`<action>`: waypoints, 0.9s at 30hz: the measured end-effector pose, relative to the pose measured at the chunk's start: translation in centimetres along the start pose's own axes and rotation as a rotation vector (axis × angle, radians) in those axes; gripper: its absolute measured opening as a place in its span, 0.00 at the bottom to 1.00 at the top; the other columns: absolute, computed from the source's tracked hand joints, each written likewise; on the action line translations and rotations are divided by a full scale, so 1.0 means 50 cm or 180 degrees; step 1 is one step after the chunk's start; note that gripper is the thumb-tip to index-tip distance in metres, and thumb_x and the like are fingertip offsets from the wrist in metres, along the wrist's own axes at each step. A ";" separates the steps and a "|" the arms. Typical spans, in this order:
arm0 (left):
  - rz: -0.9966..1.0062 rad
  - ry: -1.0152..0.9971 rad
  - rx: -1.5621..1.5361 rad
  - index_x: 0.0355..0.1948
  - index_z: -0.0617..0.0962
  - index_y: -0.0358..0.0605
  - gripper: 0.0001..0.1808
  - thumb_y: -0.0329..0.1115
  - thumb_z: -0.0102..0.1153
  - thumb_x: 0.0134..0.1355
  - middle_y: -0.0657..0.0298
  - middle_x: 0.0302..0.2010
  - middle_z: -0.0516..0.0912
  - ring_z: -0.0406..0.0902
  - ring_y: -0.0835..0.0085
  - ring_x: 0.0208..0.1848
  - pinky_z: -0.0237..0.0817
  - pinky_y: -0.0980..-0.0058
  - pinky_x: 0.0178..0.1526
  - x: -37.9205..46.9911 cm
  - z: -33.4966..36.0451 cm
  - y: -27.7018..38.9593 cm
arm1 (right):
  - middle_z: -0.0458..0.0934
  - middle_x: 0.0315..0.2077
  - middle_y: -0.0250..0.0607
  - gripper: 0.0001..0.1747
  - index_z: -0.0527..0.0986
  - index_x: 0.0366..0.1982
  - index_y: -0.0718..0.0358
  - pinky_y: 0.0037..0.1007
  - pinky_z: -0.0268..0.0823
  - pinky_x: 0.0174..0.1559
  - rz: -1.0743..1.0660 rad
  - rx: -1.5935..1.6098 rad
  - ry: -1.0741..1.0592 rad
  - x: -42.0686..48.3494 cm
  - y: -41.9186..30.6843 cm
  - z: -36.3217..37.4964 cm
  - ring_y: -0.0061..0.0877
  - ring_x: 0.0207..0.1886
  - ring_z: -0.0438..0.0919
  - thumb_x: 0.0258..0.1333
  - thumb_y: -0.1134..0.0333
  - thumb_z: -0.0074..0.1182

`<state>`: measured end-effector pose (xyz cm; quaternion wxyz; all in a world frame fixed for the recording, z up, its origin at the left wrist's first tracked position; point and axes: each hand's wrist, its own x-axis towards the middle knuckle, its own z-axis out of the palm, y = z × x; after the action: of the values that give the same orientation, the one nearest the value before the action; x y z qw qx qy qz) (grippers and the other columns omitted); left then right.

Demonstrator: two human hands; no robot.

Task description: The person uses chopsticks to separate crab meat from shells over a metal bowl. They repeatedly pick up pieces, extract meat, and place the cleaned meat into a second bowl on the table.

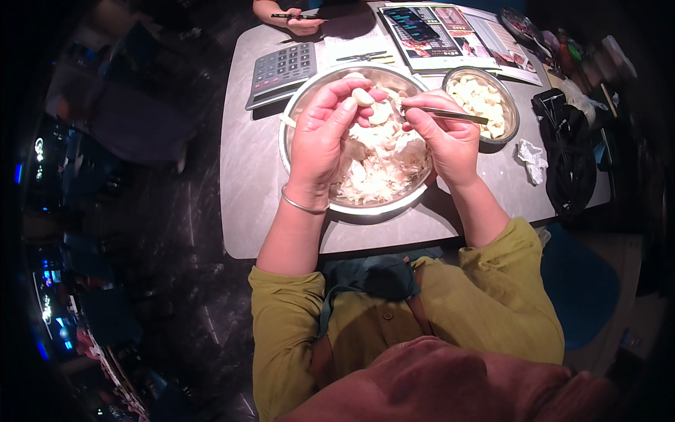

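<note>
Between the thumb and fingers of my left hand [327, 124] is a pale garlic clove [362, 97]. My right hand [445, 132] grips a small knife [456, 114], its metal handle pointing right; the tip is hidden by my fingers. Both hands are over a wide steel bowl [364, 210], the left one across its left side. Garlic skins [369, 179] fill much of that bowl, with some larger garlic pieces among them. To the right stands a smaller dark-rimmed bowl [516, 113] of peeled garlic cloves [477, 97].
A calculator [282, 68] sits left of the steel bowl. Behind are printed menus [443, 50] with a phone [411, 24] on top. Across the table another person's hand [303, 24] holds a pen. A crumpled tissue [532, 161] and a black bag [569, 153] lie at right.
</note>
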<state>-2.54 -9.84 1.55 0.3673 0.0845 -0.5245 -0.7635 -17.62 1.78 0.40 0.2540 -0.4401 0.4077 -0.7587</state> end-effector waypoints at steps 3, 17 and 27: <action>-0.0105 -0.0083 -0.0245 0.55 0.76 0.36 0.13 0.31 0.50 0.74 0.52 0.51 0.84 0.80 0.79 0.44 0.73 0.79 0.51 0.004 -0.004 -0.003 | 0.78 0.41 0.36 0.10 0.81 0.44 0.69 0.22 0.76 0.44 -0.0078 -0.0124 0.0000 0.003 0.008 -0.010 0.21 0.41 0.82 0.60 0.77 0.63; -0.0214 -0.0300 0.0106 0.51 0.79 0.35 0.11 0.27 0.54 0.71 0.58 0.47 0.83 0.82 0.75 0.43 0.77 0.75 0.49 -0.003 0.005 -0.003 | 0.76 0.46 0.38 0.13 0.80 0.47 0.68 0.23 0.73 0.50 -0.0236 -0.0527 -0.0419 0.001 0.005 -0.007 0.22 0.47 0.79 0.60 0.79 0.60; -0.0249 -0.0273 0.0282 0.51 0.78 0.34 0.10 0.26 0.55 0.70 0.56 0.46 0.84 0.84 0.72 0.44 0.78 0.72 0.51 -0.008 0.012 0.002 | 0.82 0.36 0.39 0.06 0.83 0.38 0.67 0.22 0.74 0.35 -0.0517 -0.0650 -0.0228 0.000 0.004 -0.004 0.20 0.35 0.80 0.58 0.78 0.63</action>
<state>-2.54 -9.13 1.78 0.3102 0.0884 -0.5693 -0.7562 -17.78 1.77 0.17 0.1601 -0.5220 0.4364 -0.7151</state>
